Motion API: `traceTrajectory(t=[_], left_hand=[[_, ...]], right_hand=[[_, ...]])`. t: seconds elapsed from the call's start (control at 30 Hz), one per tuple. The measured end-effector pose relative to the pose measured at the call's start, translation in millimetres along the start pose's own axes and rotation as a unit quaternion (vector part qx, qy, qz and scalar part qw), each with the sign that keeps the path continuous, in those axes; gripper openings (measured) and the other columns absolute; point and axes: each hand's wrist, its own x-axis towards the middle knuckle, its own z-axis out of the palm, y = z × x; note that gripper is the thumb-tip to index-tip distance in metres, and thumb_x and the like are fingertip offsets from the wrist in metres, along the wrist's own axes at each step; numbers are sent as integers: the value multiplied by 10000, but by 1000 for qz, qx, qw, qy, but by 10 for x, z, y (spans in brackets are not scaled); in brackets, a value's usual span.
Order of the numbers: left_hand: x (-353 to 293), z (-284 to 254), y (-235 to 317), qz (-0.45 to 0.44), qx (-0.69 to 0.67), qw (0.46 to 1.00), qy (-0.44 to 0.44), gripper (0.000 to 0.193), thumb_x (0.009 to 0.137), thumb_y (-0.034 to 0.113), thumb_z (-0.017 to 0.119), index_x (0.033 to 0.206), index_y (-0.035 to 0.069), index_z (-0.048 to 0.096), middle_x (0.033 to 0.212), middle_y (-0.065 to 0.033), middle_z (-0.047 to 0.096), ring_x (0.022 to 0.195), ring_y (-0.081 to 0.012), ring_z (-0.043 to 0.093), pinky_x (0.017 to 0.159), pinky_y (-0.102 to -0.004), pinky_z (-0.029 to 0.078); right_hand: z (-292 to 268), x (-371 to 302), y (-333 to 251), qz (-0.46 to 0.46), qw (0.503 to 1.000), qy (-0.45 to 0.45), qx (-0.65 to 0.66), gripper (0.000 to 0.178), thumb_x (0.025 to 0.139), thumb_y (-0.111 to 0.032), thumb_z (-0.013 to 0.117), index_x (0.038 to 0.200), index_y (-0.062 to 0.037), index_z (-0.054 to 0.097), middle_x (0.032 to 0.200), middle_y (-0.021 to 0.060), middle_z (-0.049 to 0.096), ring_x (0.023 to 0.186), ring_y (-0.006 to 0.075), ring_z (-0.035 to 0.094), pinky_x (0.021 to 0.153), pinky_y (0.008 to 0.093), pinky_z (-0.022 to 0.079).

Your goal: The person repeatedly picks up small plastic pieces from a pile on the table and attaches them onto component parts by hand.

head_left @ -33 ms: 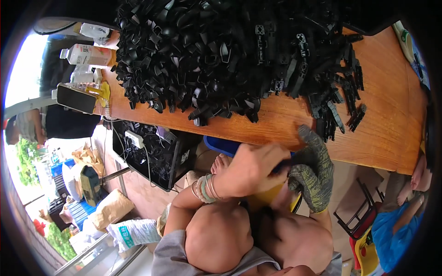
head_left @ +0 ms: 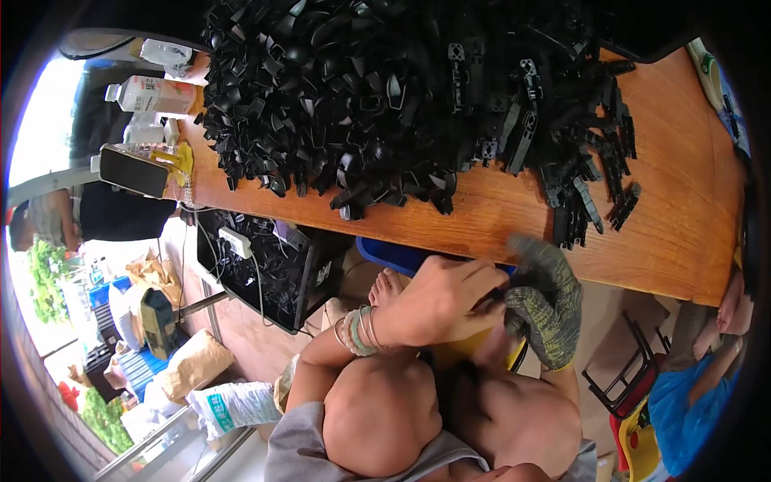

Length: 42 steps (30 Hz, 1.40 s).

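My left hand [head_left: 434,299] is bare, with bracelets on the wrist, and held over my knees just below the table edge. Its fingers are pinched on a small dark piece [head_left: 488,303], mostly covered and blurred. My right hand [head_left: 554,309] wears a grey and yellow-green knit glove and meets the left at that piece. The gloved thumb and lower fingers are curled against it, while an upper finger sticks out, smeared by motion. Beyond the hands, a large heap of black plastic parts [head_left: 321,104] covers the table [head_left: 675,177]. Longer black jointed pieces [head_left: 585,202] lie at its right end.
A blue bin [head_left: 381,251] sits under the table edge. To its left a black crate [head_left: 307,281] holds dark parts, with a white power strip [head_left: 234,243] on top. A phone [head_left: 132,173] and a bottle [head_left: 157,95] stand far left. A person in blue [head_left: 695,402] is at right.
The upper finger of my gloved hand has shifted slightly down and left. My left fingers have shifted slightly at the dark piece. Otherwise the scene looks the same.
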Motion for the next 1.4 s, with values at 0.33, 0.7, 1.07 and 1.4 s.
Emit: traceTrajectory(t=[0.33, 0.7, 1.07, 1.4], left_hand=[[63, -141, -237, -103, 252, 932, 240, 169, 721, 36, 715, 811, 34, 572, 561, -29, 461, 419, -126, 435, 400, -251, 349], [-53, -46, -330, 59, 259, 959, 103, 224, 667, -1, 693, 881, 6, 626, 684, -48, 540, 530, -170, 527, 451, -266, 427], [38, -108, -238, -64, 164, 978, 115, 151, 708, -48, 654, 838, 17, 613, 718, -74, 575, 537, -226, 569, 483, -292, 451], [9, -141, -72, -34, 18, 995, 97, 162, 714, -77, 632, 860, -8, 639, 795, -105, 625, 625, -215, 610, 541, -276, 502]], right_hand=[[-35, 13, 166, 19, 998, 20, 55, 171, 806, -46, 631, 964, 16, 610, 728, 86, 634, 464, 88, 517, 388, 211, 389], [-52, 44, 276, -64, 995, 54, 45, 232, 808, -79, 606, 999, 52, 585, 807, 130, 647, 454, 125, 531, 402, 214, 414], [13, 37, 160, -33, 991, 85, 94, 250, 842, -99, 583, 1047, 44, 572, 802, 132, 650, 461, 126, 541, 397, 216, 423], [-2, -46, 25, -5, 1000, 20, -3, 221, 872, -55, 551, 1074, 27, 588, 871, 101, 625, 565, 106, 547, 481, 221, 431]])
